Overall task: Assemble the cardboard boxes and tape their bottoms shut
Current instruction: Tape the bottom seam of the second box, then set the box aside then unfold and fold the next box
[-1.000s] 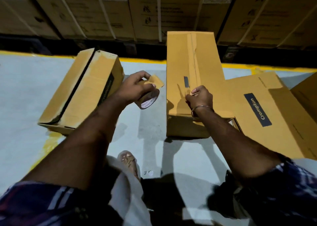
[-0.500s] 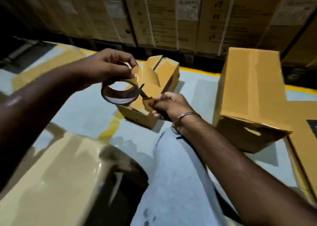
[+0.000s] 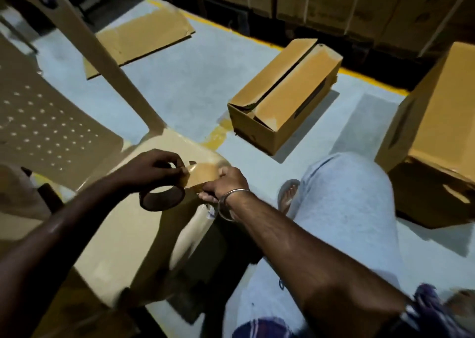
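Observation:
My left hand (image 3: 151, 169) grips a roll of brown packing tape (image 3: 162, 196) over the seat of a beige plastic chair (image 3: 133, 235). My right hand (image 3: 226, 181), with a metal bangle on the wrist, pinches the free end of the tape strip (image 3: 203, 173), which is pulled out a short way between the two hands. A small cardboard box (image 3: 285, 98) lies on the grey floor ahead, its top flaps closed but split along the middle. A larger taped box (image 3: 434, 122) stands at the right edge.
A flat cardboard sheet (image 3: 141, 37) lies on the floor at the back left. Stacked cartons (image 3: 359, 1) line the far wall behind a yellow floor line (image 3: 365, 77). My knee in light trousers (image 3: 344, 209) and a sandalled foot (image 3: 289, 193) are at the right.
My view has swung left and down, from the boxes to the chair. Both hands have come down over the seat with the roll, and my right hand now holds the tape end.

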Available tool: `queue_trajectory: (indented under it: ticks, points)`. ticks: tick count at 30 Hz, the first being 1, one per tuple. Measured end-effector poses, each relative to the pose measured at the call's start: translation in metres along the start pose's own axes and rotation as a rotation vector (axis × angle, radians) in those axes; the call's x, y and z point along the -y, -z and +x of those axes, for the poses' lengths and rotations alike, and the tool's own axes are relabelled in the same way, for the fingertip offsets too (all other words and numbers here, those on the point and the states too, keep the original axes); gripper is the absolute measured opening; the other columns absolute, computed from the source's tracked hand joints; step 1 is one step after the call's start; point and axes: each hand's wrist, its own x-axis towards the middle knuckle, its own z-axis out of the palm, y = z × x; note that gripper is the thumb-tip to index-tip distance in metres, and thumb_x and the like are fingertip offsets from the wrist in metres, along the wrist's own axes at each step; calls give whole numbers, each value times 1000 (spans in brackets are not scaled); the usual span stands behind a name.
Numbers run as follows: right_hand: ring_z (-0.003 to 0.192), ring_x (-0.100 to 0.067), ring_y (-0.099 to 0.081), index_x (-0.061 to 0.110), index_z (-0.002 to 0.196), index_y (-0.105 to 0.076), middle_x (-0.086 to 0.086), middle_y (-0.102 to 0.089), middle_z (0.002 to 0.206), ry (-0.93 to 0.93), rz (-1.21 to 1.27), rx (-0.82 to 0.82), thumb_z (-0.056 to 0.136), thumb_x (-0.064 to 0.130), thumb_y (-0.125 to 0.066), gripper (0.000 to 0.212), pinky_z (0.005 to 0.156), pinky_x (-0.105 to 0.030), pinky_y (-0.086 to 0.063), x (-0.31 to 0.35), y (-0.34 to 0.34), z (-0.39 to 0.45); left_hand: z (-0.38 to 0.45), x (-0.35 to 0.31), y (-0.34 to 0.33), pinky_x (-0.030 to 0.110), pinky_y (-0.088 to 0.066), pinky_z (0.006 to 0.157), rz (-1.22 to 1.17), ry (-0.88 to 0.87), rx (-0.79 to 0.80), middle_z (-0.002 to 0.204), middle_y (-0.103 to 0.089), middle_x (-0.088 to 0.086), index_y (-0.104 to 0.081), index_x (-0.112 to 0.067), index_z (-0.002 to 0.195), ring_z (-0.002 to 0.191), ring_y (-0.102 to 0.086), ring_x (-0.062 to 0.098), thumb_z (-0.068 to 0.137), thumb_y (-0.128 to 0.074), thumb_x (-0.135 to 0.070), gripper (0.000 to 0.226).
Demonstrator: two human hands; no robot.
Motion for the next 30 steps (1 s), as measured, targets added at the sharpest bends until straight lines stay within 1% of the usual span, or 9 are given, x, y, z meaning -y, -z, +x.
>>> queue_trajectory:
  ticks: [3, 6, 9, 11, 15, 20, 24, 27, 30]
  points:
    - [73, -24, -75, 14, 105, -58, -7, -66, 103, 37, -157, -59, 79, -6, -79, 38, 63, -39, -65, -9, -11, 3, 2, 32, -19, 37, -51, 76, 15, 125, -124, 71, -75, -5, -75, -26, 83, 72, -69, 13, 83, -74, -64, 38]
    - [60, -21, -73, 23, 98, -47, -6, -62, 94, 151, -376, -95, 75, 4, -84, 47, 56, -46, -64, -17, -21, 9, 6, 56, -29, 36, -47, 70, 115, 228, -162, 65, -72, -9, -73, -30, 78, 75, -67, 18, 84, -75, -61, 31]
    - [67, -28, -74, 23, 100, -42, -6, -60, 94, 221, -511, -109, 75, 13, -86, 51, 57, -49, -63, -18, -26, 12, 15, 61, -35, 31, -43, 65, 196, 290, -212, 63, -68, -16, -71, -33, 76, 76, -64, 14, 76, -74, -74, 41]
    - [78, -29, -73, 22, 110, -40, -5, -63, 97, 269, -609, -124, 76, 21, -87, 58, 63, -48, -64, -19, -25, 12, 20, 55, -36, 30, -42, 65, 295, 335, -230, 75, -67, -16, -70, -34, 78, 79, -62, 12, 71, -73, -82, 48]
    - [102, -35, -65, 24, 139, -31, -10, -63, 120, 331, -816, -109, 80, 37, -84, 80, 85, -44, -57, -18, -18, 8, 27, 37, -38, 31, -41, 68, 564, 380, -203, 87, -64, -9, -70, -33, 86, 89, -61, 20, 67, -67, -90, 61]
    - [103, -34, -61, 25, 134, -37, -8, -62, 119, 332, -806, -129, 88, 44, -72, 61, 84, -41, -52, -10, -4, 1, 25, 11, -38, 34, -41, 72, 778, 410, -152, 83, -57, -2, -66, -23, 95, 83, -57, 25, 76, -64, -85, 65]
    - [94, -27, -58, 27, 118, -44, -1, -59, 111, 335, -741, -116, 88, 37, -71, 42, 78, -35, -47, -2, 9, -3, 16, -5, -40, 35, -38, 72, 894, 398, -170, 86, -47, 3, -54, -9, 117, 89, -62, 32, 84, -72, -57, 61]
    - [98, -27, -59, 27, 121, -47, 0, -57, 107, 344, -696, -102, 88, 36, -72, 42, 85, -39, -53, 4, 20, -10, 16, -1, -44, 39, -42, 77, 906, 386, -238, 98, -50, 7, -40, -9, 128, 103, -62, 35, 77, -72, -73, 87]
    - [99, -27, -62, 27, 127, -48, 2, -55, 104, 377, -652, -104, 89, 37, -71, 46, 88, -41, -55, 9, 29, -15, 18, 12, -52, 46, -45, 87, 965, 253, -325, 115, -52, 12, -45, -13, 126, 107, -55, 34, 77, -71, -69, 79]
